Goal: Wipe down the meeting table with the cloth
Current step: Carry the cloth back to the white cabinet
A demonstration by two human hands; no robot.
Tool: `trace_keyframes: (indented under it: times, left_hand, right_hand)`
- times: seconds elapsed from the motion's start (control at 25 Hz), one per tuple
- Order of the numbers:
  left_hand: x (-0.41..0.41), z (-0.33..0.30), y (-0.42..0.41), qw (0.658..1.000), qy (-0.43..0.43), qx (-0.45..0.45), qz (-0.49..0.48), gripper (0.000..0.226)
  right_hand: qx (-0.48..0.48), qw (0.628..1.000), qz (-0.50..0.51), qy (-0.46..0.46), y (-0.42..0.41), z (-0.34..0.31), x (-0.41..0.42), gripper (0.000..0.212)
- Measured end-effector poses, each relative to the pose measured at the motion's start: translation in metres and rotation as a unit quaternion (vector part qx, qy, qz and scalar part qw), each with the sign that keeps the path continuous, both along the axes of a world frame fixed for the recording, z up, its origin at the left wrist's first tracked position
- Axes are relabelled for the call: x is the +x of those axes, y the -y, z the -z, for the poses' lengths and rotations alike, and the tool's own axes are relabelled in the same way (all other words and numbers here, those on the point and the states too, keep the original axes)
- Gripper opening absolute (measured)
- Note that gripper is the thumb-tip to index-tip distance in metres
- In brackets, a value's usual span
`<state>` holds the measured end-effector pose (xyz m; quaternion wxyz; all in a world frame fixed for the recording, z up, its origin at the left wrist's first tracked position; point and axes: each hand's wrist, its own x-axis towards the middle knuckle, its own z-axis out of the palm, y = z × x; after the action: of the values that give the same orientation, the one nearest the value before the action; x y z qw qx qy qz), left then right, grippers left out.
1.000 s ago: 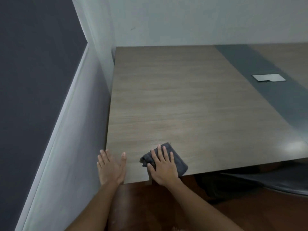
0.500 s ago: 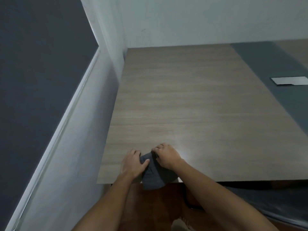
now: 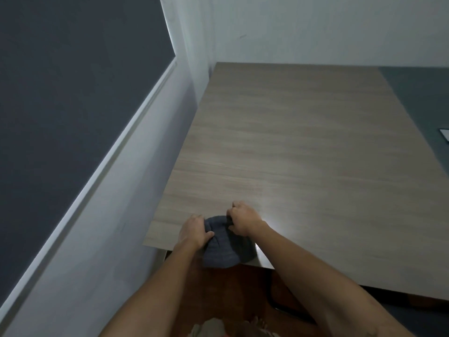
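A dark grey cloth lies at the near left corner of the wood-grain meeting table, with its lower part hanging over the near edge. My left hand grips the cloth's left side, thumb on top. My right hand pinches the cloth's upper right edge with curled fingers. Both forearms reach in from below.
A white wall runs along the table's far and left sides, and a dark panel fills the left. A grey strip crosses the table at right, with a silver plate at the frame edge. Reddish floor lies below.
One second ago my right hand lay flat on the cloth and my left lay flat on the table. Both hands have since closed on the cloth. The view has swung left.
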<state>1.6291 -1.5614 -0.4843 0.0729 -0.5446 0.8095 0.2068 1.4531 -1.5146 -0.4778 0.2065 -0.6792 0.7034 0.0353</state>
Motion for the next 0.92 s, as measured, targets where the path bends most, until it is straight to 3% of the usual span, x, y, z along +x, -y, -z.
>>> trace_keyframes:
  times: [0.12, 0.28, 0.48, 0.72, 0.92]
  left_hand:
    - [-0.002, -0.007, -0.001, 1.0, -0.018, 0.013, -0.005, 0.017]
    - [-0.003, -0.018, 0.006, 0.997, -0.043, 0.058, -0.002, 0.016]
    - [-0.018, -0.047, 0.023, 0.99, -0.059, 0.094, 0.085, 0.032]
    - [-0.068, -0.112, 0.017, 0.967, -0.135, 0.046, 0.21, 0.022]
    - [-0.142, -0.178, -0.021, 0.923, -0.208, -0.013, 0.325, 0.021]
  right_hand:
    - [-0.003, 1.0, 0.009, 0.017, -0.006, -0.002, 0.001, 0.03]
    - [0.001, 0.998, 0.058, 0.038, -0.018, -0.012, -0.005, 0.028]
    - [0.001, 0.989, 0.147, 0.029, -0.039, -0.046, -0.017, 0.033]
    - [-0.062, 0.95, 0.305, 0.004, -0.09, -0.111, -0.036, 0.028]
    - [-0.159, 0.896, 0.41, -0.058, -0.157, -0.183, -0.065, 0.023]
